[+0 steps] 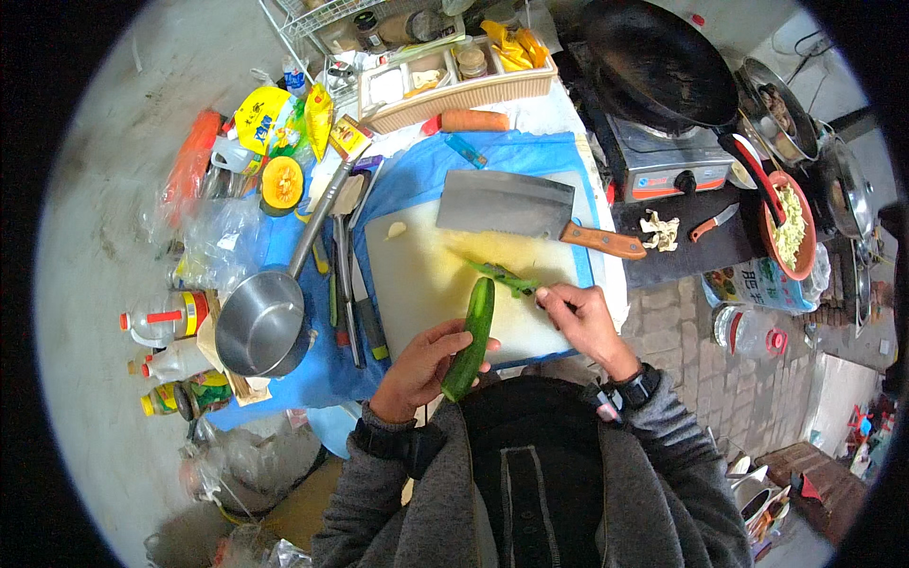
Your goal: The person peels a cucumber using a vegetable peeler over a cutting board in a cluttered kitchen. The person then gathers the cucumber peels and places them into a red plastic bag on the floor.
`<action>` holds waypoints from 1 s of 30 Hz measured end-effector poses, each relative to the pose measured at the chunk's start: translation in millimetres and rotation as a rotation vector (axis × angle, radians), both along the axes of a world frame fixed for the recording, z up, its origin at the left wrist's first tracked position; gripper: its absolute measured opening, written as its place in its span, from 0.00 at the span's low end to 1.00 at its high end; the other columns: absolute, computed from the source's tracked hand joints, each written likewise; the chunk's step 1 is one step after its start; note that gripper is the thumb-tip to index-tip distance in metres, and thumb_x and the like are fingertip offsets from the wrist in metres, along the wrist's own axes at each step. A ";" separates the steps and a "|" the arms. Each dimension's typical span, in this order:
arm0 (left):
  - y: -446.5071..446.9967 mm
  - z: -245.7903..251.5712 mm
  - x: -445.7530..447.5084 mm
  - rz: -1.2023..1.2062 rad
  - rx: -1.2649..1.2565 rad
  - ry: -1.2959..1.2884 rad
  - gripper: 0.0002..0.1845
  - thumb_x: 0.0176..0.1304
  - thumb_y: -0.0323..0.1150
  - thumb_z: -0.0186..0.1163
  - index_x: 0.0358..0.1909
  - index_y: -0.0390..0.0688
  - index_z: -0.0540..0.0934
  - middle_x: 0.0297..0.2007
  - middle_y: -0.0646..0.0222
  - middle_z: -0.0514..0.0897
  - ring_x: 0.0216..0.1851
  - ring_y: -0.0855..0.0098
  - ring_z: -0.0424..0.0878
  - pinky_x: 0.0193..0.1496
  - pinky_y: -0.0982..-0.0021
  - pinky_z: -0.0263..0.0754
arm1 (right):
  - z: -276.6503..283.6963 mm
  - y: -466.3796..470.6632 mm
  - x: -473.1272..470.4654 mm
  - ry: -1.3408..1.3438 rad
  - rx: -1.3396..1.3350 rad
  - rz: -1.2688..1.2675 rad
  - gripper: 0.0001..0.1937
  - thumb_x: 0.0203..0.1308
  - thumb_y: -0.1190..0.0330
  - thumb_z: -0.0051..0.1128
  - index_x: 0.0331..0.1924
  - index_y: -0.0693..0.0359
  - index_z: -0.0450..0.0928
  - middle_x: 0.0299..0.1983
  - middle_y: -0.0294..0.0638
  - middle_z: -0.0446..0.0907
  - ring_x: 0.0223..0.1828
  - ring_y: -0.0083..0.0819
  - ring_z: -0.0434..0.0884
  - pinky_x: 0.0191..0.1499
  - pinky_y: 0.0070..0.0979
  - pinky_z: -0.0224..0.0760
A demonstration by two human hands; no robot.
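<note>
My left hand [431, 362] is closed around a green cucumber [472, 339], partly peeled near its upper end. Held in my right hand [579, 319] is a small tool [529, 287], probably a peeler, mostly hidden by green peel [501, 272] lying over it. Both hands are over the near part of a white cutting board [412, 284], which is stained yellow. Across the board's far side lies a cleaver [508, 206] with a wooden handle, pointing right. A small pale piece [396, 229] rests near the board's far left.
To the left are a saucepan [260, 323], long utensils [342, 277] and a cut pumpkin [282, 182]. A carrot [474, 120] and a sectioned seasoning box [461, 89] lie beyond. On the right, a wok [660, 67] sits on a gas stove [671, 160], near a small knife [714, 220] and a bowl [807, 259] of shreds.
</note>
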State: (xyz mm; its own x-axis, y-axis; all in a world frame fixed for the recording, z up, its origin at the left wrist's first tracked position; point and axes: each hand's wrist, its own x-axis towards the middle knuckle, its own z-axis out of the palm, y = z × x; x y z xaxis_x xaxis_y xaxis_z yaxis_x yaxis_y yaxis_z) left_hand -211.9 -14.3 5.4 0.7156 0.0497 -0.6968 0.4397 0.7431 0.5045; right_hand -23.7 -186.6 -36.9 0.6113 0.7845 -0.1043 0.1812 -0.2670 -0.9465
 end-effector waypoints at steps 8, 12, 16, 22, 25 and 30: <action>13.1 -8.9 1.9 0.074 -0.161 -0.011 0.22 0.71 0.36 0.54 0.62 0.35 0.70 0.46 0.63 0.83 0.44 0.69 0.85 0.43 0.66 0.86 | 21.1 0.7 -28.7 -0.090 0.072 0.047 0.11 0.67 0.67 0.57 0.32 0.67 0.81 0.17 0.50 0.72 0.15 0.41 0.71 0.21 0.33 0.63; 15.2 -7.6 1.8 0.044 -0.135 -0.013 0.21 0.71 0.36 0.54 0.61 0.34 0.72 0.45 0.63 0.83 0.43 0.69 0.86 0.41 0.66 0.86 | 15.6 2.4 -27.2 -0.111 0.073 0.005 0.12 0.67 0.66 0.57 0.31 0.67 0.81 0.16 0.51 0.72 0.14 0.41 0.70 0.20 0.33 0.63; 16.4 -3.6 1.1 -0.006 -0.101 0.039 0.20 0.71 0.35 0.54 0.58 0.33 0.72 0.44 0.61 0.83 0.42 0.68 0.86 0.40 0.66 0.86 | 5.7 2.9 -22.3 -0.099 0.056 -0.035 0.13 0.67 0.65 0.58 0.30 0.67 0.81 0.16 0.51 0.72 0.13 0.41 0.68 0.21 0.33 0.63; 13.5 -0.9 -4.9 -0.096 -0.045 -0.016 0.28 0.69 0.42 0.55 0.64 0.33 0.69 0.39 0.62 0.82 0.38 0.71 0.82 0.34 0.71 0.84 | -12.7 1.8 -7.0 -0.050 -0.036 -0.079 0.17 0.70 0.64 0.55 0.27 0.68 0.81 0.12 0.35 0.70 0.16 0.18 0.66 0.21 0.24 0.61; 14.5 -2.5 -6.5 0.010 -0.171 -0.052 0.20 0.72 0.36 0.51 0.58 0.32 0.71 0.43 0.58 0.83 0.40 0.67 0.85 0.38 0.67 0.85 | -12.9 3.4 -4.2 0.018 -0.144 -0.106 0.17 0.70 0.64 0.54 0.27 0.68 0.80 0.12 0.33 0.70 0.17 0.16 0.66 0.20 0.23 0.60; 12.0 -5.3 0.5 0.043 -0.109 -0.036 0.21 0.73 0.40 0.49 0.58 0.35 0.71 0.44 0.61 0.82 0.42 0.69 0.82 0.42 0.69 0.83 | 7.1 0.1 -20.9 0.047 0.069 0.026 0.13 0.69 0.67 0.56 0.30 0.68 0.81 0.14 0.36 0.72 0.16 0.19 0.68 0.21 0.24 0.63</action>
